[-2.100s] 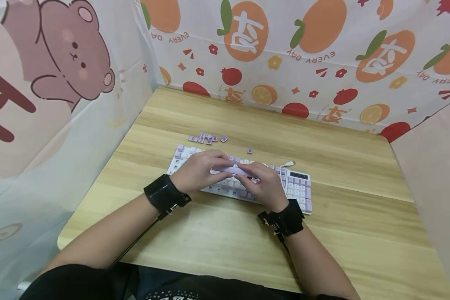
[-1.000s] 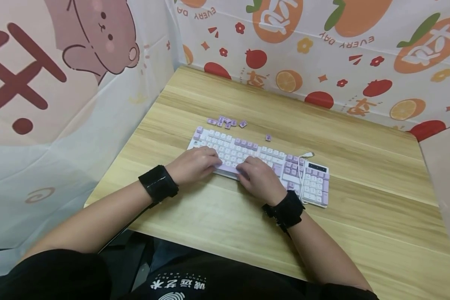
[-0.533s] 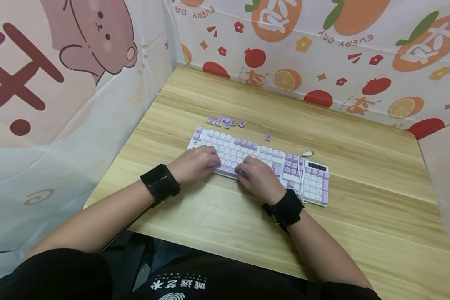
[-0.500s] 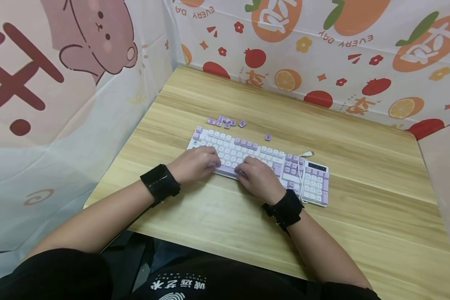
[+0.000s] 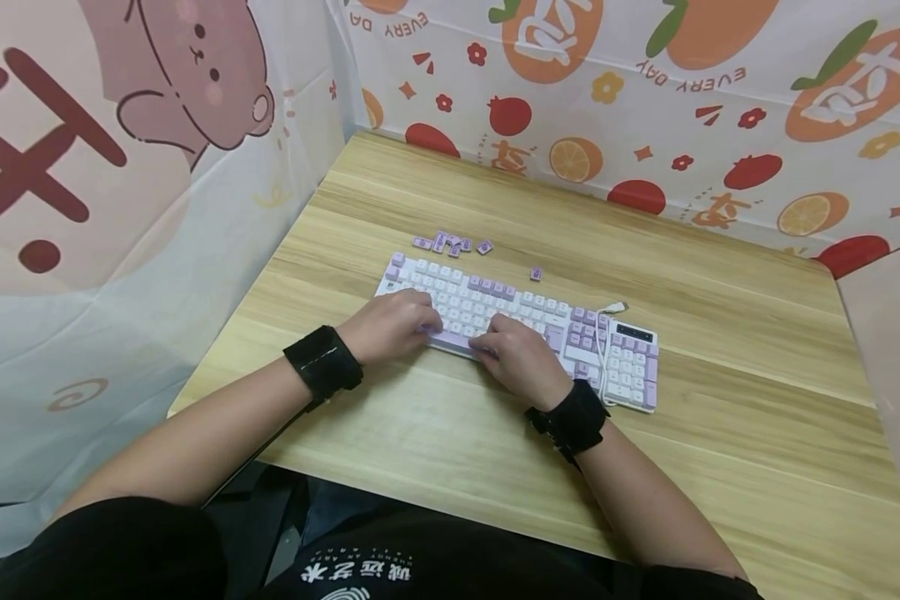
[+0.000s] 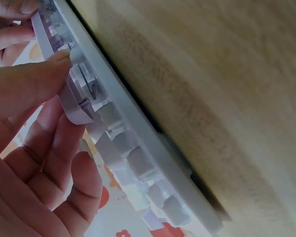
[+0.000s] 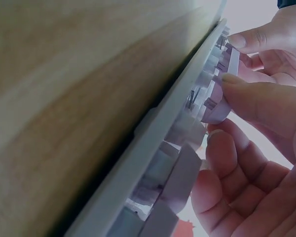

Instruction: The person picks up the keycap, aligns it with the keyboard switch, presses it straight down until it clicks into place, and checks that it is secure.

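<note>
My left hand (image 5: 397, 327) and right hand (image 5: 523, 357) pinch the two ends of a long light-purple spacebar keycap (image 5: 452, 340) at the front row of a white-and-purple keyboard (image 5: 465, 307). In the left wrist view, the thumb presses the near side of the spacebar (image 6: 75, 106) while fingertips lie behind it. Its underside is tilted away from the row, and a thin metal wire (image 6: 92, 90) shows beside it. From the right wrist, the spacebar (image 7: 218, 109) likewise sits between thumb and fingertips, with a wire (image 7: 193, 98) near its end. Neighbouring keycaps (image 7: 181, 180) are seated.
Several loose purple keycaps (image 5: 439, 242) lie behind the keyboard on the wooden table (image 5: 390, 450). A single purple keycap (image 5: 536, 273) lies apart to their right. The white USB cable (image 5: 604, 354) crosses the keyboard's right part. Printed curtains (image 5: 487, 158) stand behind and at left.
Both hands have brought the spacebar down and toward me, from above the keyboard's middle to its front row. The head view has shifted. Over the last second the hands barely move.
</note>
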The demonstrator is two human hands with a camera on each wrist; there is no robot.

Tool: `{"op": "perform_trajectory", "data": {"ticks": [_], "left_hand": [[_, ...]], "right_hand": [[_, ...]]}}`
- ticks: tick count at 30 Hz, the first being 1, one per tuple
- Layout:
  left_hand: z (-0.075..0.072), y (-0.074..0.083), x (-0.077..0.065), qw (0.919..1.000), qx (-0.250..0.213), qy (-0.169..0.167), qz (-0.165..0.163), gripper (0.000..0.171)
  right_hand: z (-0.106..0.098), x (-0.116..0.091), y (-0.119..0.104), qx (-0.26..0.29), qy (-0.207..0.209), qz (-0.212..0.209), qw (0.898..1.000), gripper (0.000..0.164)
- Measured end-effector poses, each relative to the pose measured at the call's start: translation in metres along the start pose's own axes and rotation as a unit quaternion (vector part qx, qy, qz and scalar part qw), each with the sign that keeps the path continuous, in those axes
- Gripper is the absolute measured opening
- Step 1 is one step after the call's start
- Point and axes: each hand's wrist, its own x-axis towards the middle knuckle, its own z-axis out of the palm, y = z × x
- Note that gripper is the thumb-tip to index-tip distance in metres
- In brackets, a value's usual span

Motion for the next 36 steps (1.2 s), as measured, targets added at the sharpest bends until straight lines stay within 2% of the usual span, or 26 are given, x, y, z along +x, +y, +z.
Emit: {"op": "perform_trajectory", "data": {"ticks": [23, 36], "left_hand": [[0.0009, 0.0007, -0.0021, 0.9999, -0.014, -0.007, -0.002, 0.021], [0.0044, 0.0029, -0.0035, 0.9998, 0.014, -0.014, -0.005, 0.019]], "right_hand": [[-0.001, -0.0005, -0.002, 0.013, 0.002, 0.009, 1.0, 0.015], [0.0011, -0.0007, -0.0022, 0.01, 0.024, -0.013, 1.0, 0.02]]}}
